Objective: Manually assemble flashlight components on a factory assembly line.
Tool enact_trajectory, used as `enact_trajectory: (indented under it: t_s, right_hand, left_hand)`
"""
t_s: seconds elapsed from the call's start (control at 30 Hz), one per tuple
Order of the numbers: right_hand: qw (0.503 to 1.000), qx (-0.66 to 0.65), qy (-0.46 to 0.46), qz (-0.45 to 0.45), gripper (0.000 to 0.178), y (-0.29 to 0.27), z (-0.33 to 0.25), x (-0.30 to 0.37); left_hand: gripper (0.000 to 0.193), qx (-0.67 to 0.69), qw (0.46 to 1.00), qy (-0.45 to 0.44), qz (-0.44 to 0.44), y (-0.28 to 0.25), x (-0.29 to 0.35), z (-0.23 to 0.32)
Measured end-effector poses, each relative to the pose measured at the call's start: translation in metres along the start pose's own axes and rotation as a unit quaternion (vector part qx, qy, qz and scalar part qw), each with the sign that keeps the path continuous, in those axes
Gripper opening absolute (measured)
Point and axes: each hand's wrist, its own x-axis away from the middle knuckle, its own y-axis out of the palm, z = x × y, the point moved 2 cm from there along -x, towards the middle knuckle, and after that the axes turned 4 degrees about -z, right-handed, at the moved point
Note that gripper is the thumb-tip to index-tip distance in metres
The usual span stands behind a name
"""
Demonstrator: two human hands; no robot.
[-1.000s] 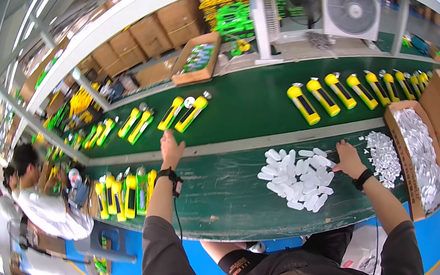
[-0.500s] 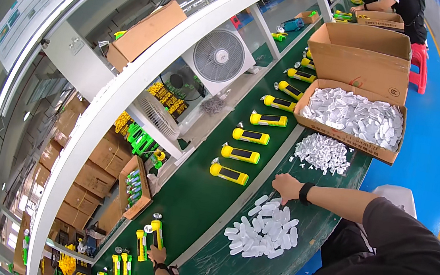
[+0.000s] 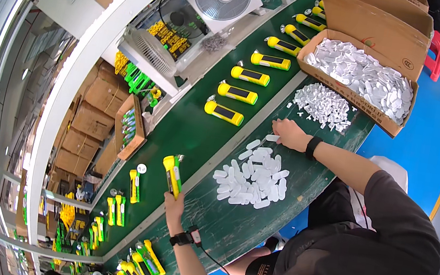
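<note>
My left hand (image 3: 173, 208) is closed around the lower end of a yellow-and-green flashlight (image 3: 172, 171), lifted at the near edge of the green belt, its head pointing away. At the far side of a loose pile of white oval plastic pieces (image 3: 252, 178), my right hand (image 3: 291, 134) is bent with its fingers drawn together. A single white oval piece (image 3: 272, 138) shows at the underside of those fingers and appears gripped; the fingertips are partly hidden. Beyond that hand is a heap of small white plastic parts (image 3: 324, 105).
Yellow flashlights with dark panels (image 3: 237, 93) lie in a row along the green belt (image 3: 175, 130). An open cardboard box (image 3: 348, 90) of white pieces stands at the far right. More flashlights (image 3: 142, 266) are grouped at the near left. A cable trails from my left wrist.
My left hand has raised a flashlight off the belt and brought it right, toward the table. My right hand has moved off the pile's far edge, with an oval piece at its fingers. The view has shifted.
</note>
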Motion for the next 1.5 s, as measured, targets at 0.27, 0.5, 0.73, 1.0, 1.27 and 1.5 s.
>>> enact_trajectory:
  t_s: [0.27,0.5,0.73,1.0,1.27,1.5]
  right_hand:
    - [0.987,-0.107,-0.069,0.100,0.036,-0.016,-0.076,0.036]
    - [0.867,-0.489,-0.073,-0.058,0.073,0.008,-0.199,0.070]
    - [0.724,-0.675,-0.037,-0.140,0.048,0.005,-0.185,0.083]
    - [0.843,-0.521,-0.094,-0.099,0.047,0.010,-0.187,0.109]
    - [0.922,-0.371,-0.113,-0.026,0.056,-0.016,-0.183,0.110]
    - [0.930,-0.351,-0.104,0.029,0.036,-0.039,-0.172,0.103]
  left_hand:
    - [0.050,0.076,0.996,0.031,-0.022,0.009,0.116,0.103]
    - [0.036,0.121,0.985,0.120,0.035,0.032,0.167,0.179]
    - [0.064,0.439,0.886,0.130,-0.069,0.044,0.166,0.151]
    - [0.053,0.809,0.576,-0.071,-0.092,0.072,0.167,0.167]
    - [0.050,0.808,0.582,-0.005,-0.089,0.078,0.168,0.178]
    - [0.042,0.786,0.614,0.000,-0.072,0.061,0.164,0.178]
